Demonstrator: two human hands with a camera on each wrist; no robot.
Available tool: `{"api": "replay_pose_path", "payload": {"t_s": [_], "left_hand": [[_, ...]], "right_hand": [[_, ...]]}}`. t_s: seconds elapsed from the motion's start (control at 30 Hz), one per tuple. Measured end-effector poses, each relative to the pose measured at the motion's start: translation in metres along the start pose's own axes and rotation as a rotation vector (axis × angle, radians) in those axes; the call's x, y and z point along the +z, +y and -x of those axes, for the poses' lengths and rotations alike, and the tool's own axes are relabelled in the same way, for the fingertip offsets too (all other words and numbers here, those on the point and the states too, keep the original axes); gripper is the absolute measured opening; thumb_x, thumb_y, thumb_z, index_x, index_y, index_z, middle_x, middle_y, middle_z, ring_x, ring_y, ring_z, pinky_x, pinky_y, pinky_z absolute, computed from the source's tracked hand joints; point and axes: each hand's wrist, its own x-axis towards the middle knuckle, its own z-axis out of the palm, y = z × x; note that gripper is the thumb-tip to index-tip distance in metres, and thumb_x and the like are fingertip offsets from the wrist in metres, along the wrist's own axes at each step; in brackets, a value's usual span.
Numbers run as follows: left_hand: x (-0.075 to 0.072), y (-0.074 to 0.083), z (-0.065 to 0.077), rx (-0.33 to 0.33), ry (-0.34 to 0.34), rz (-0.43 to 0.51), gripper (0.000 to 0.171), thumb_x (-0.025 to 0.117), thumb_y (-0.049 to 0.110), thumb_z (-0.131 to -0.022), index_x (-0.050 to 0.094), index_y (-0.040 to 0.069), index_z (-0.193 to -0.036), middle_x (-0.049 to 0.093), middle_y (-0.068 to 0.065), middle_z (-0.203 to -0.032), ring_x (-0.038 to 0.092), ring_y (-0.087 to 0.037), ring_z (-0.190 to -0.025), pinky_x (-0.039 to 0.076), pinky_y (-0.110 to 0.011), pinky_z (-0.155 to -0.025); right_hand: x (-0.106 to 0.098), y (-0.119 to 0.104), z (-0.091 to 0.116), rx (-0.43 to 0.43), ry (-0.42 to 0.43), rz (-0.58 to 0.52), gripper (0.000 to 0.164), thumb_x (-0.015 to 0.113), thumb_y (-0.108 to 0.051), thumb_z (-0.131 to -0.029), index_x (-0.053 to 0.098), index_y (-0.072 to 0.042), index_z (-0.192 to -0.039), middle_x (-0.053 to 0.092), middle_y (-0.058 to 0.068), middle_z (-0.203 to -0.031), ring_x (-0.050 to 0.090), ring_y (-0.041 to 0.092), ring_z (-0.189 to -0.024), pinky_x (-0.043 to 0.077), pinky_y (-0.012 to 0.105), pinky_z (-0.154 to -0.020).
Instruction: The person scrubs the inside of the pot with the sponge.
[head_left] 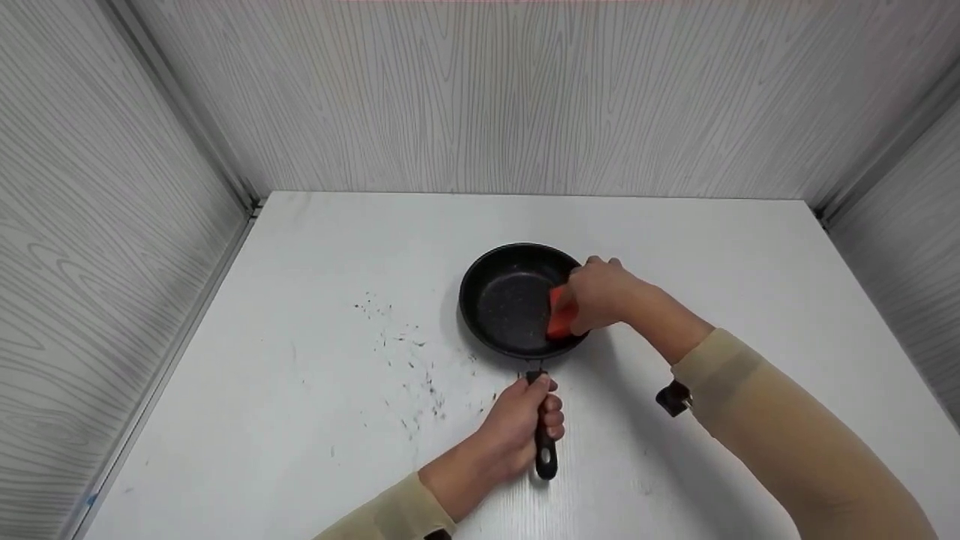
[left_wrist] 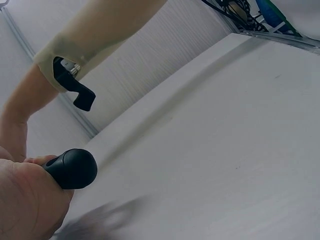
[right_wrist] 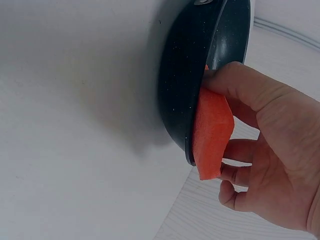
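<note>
A black frying pan (head_left: 506,300) is over the white table, its handle pointing toward me. My left hand (head_left: 517,427) grips the handle (head_left: 546,461), thumb lying along its top; in the left wrist view the rounded handle end (left_wrist: 80,169) pokes out of the fist. At the pan's right side, my right hand (head_left: 604,296) holds a red-orange sponge (head_left: 561,319) against the inside. The right wrist view has the sponge (right_wrist: 212,132) pinched between thumb and fingers, partly over the pan's rim. Fingertips inside the pan are partly hidden.
Dark crumbs (head_left: 420,367) are scattered on the white table (head_left: 225,420) left of the pan. Pale wood-grain panels (head_left: 480,97) enclose the back and sides. Black cables (left_wrist: 240,12) show beyond the table edge in the left wrist view.
</note>
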Motion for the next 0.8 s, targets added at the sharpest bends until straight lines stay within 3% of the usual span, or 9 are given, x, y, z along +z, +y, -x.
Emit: {"api": "replay_pose_path", "payload": {"t_s": [0.17, 0.33, 0.6, 0.8], "left_hand": [[0.000, 0.001, -0.001, 0.002, -0.004, -0.002, 0.014, 0.044, 0.017, -0.115, 0.048, 0.005, -0.109, 0.043, 0.000, -0.075, 0.037, -0.010, -0.062, 0.033, -0.022, -0.055], [-0.001, 0.001, -0.001, -0.002, -0.013, -0.012, 0.014, 0.044, 0.017, -0.116, 0.047, 0.005, -0.110, 0.043, 0.000, -0.076, 0.037, -0.010, -0.062, 0.033, -0.022, -0.056], [-0.004, -0.001, -0.002, -0.029, -0.021, -0.012, 0.014, 0.044, 0.018, -0.116, 0.047, 0.005, -0.110, 0.043, 0.000, -0.075, 0.037, -0.010, -0.062, 0.034, -0.023, -0.056], [-0.005, 0.000, -0.003, -0.037, -0.040, -0.012, 0.015, 0.044, 0.018, -0.116, 0.047, 0.005, -0.109, 0.043, -0.001, -0.076, 0.037, -0.011, -0.063, 0.034, -0.024, -0.056]], "right_hand": [[0.003, 0.006, 0.003, -0.038, 0.028, -0.070, 0.035, 0.079, -0.027, -0.084, 0.082, -0.024, -0.119, 0.068, 0.010, -0.115, 0.057, 0.039, -0.112, 0.047, 0.055, -0.087], [0.004, 0.010, 0.003, -0.048, 0.023, -0.183, 0.038, 0.079, -0.024, -0.083, 0.081, -0.020, -0.121, 0.064, 0.017, -0.140, 0.053, 0.043, -0.129, 0.044, 0.062, -0.104], [0.011, 0.010, 0.002, -0.109, -0.014, -0.320, 0.036, 0.079, -0.019, -0.087, 0.080, -0.019, -0.123, 0.059, 0.019, -0.148, 0.050, 0.041, -0.138, 0.050, 0.052, -0.108], [0.016, 0.006, 0.000, -0.170, -0.005, -0.390, 0.033, 0.080, -0.021, -0.090, 0.080, -0.020, -0.123, 0.057, 0.019, -0.150, 0.047, 0.039, -0.142, 0.047, 0.051, -0.111]]}}
